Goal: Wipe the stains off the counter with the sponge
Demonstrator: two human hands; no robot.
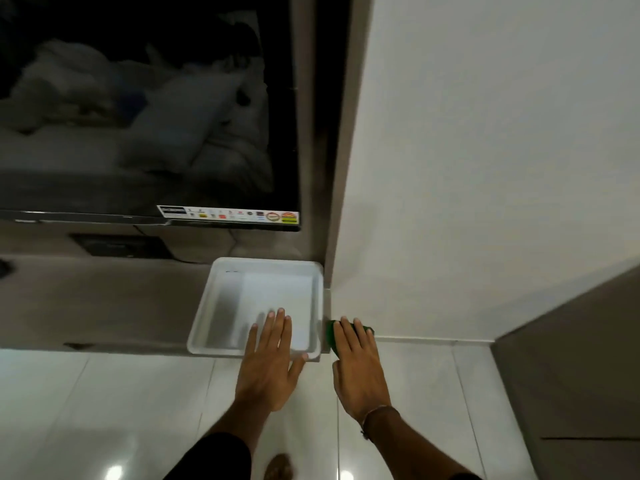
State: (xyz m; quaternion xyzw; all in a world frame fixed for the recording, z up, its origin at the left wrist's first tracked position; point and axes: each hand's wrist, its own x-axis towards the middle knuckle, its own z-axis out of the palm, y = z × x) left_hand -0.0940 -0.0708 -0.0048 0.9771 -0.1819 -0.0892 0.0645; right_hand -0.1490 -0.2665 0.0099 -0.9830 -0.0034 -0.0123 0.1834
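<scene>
A green sponge (367, 330) shows under the fingers of my right hand (356, 362), which is closed over it just right of the counter's end, near the wall base. The grey-brown counter (104, 303) runs left below a dark screen. A white plastic tray (214, 308) stands on its right end. My left hand (272, 358) lies flat with fingers spread over the tray's near right corner, holding nothing. No stains are clear on the counter from here.
A large dark TV screen (145, 109) hangs above the counter. A white wall (485, 150) rises at the right, with a grey cabinet side (581, 358) at far right. Glossy white floor tiles (104, 410) lie below, and a foot (278, 467) shows at the bottom.
</scene>
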